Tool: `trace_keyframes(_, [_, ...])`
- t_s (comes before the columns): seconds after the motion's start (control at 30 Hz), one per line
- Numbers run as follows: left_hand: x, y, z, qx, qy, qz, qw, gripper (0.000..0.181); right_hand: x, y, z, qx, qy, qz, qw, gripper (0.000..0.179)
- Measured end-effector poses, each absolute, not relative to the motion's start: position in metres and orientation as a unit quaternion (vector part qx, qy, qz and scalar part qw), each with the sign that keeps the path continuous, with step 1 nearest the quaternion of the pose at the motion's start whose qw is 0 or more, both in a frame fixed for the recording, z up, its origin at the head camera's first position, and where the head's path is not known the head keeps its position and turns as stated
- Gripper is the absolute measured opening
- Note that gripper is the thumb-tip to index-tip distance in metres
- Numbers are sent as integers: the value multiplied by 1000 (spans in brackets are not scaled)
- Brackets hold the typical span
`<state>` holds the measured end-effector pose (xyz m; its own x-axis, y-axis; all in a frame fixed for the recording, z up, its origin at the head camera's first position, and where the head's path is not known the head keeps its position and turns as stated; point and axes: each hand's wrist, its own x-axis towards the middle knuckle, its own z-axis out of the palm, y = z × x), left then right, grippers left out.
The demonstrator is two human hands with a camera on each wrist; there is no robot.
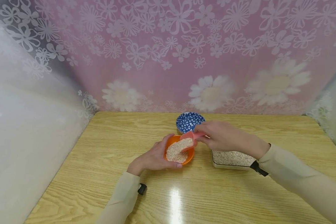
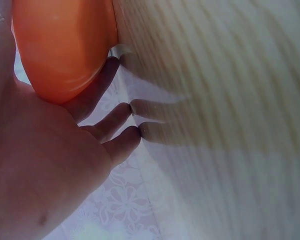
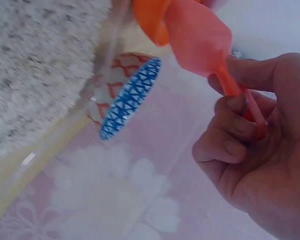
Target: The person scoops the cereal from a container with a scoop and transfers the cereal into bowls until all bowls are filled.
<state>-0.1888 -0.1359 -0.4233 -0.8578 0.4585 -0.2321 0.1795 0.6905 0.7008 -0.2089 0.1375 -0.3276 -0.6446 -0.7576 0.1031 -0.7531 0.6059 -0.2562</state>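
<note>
My left hand (image 1: 154, 158) grips an orange bowl (image 1: 190, 156) from its left side, thumb along the near side. In the left wrist view, the other fingers (image 2: 115, 120) reach down to the tabletop beside the bowl (image 2: 65, 50). Pale flakes (image 1: 175, 154), like oats, lie in the bowl. Above its right rim, my right hand (image 1: 226, 137) holds a pink scoop (image 1: 188, 135) by the handle, tilted down to the left with flakes in its mouth. The right wrist view shows fingers curled round the scoop's handle (image 3: 230, 82).
Behind the orange bowl stands a blue-and-white patterned bowl (image 1: 186, 122). A shallow rectangular container (image 1: 231, 167) of similar flakes sits under my right forearm. The wooden table (image 1: 106, 140) ends at a pink flowered curtain (image 1: 156, 77).
</note>
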Motion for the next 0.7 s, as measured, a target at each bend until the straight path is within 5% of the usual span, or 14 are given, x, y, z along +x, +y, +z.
trace_keyframes(0.7, [-188,-136,-423,176,895,359,198,118,-198,124,-331,-421,901,-102,1,9])
